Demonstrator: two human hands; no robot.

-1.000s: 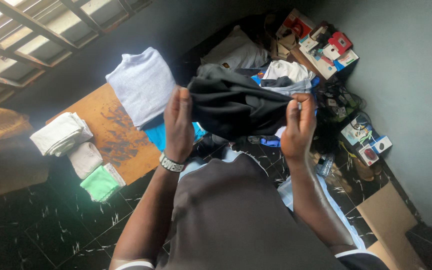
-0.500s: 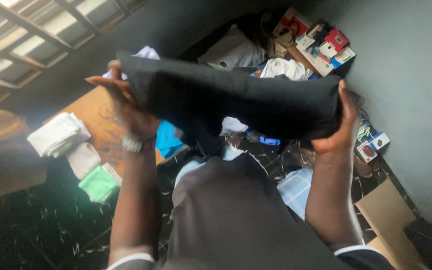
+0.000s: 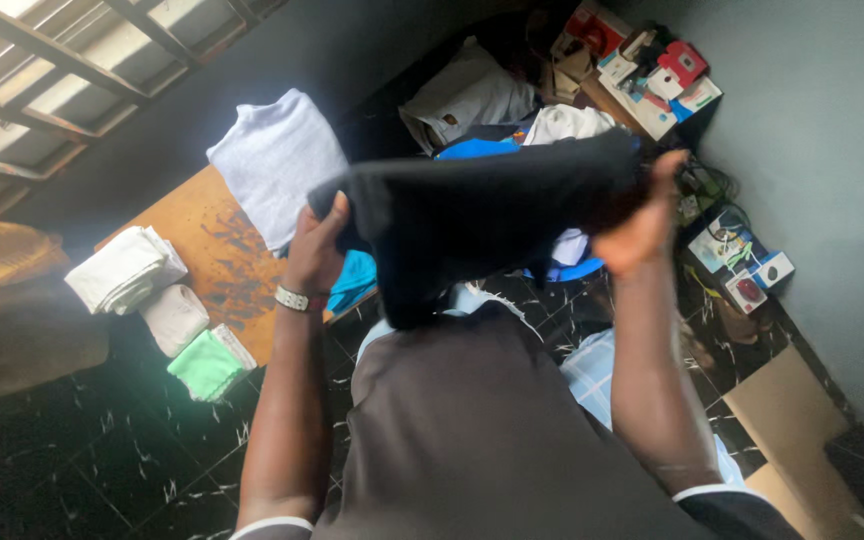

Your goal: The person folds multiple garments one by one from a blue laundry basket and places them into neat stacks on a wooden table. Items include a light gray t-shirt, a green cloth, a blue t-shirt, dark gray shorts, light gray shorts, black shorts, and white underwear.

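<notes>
dark shiny floor tiles (image 3: 102,450) with white streaks fill the bottom of the room, and a grey wall (image 3: 832,170) stands on the right side.

the left hand (image 3: 314,252) is closed on one end of a black cloth (image 3: 482,215), with the fingers curled over its edge. a bracelet (image 3: 294,298) sits on that wrist. the right hand (image 3: 637,225) pinches the other end, with its fingers tucked in the fold. the black cloth hangs in the air between both hands, stretched across in front of the person's chest, and part of it droops down in the middle.

just past the left hand is a wooden table (image 3: 202,250). a folded grey cloth (image 3: 277,160) lies on its far end, and a bit of blue cloth (image 3: 357,280) peeks out near the table edge under the black one. on the near end sit a folded white cloth (image 3: 122,270), a small pale one (image 3: 174,318) and a green one (image 3: 207,365), close to the table's edge.

behind the black cloth is a heap of clothes (image 3: 512,110), white and blue. boxes and small things (image 3: 652,70) crowd the corner by the wall. a brown cardboard piece (image 3: 782,420) lies on the floor at the right. window bars (image 3: 42,70) show at the top left. open floor lies below the table at the left.
</notes>
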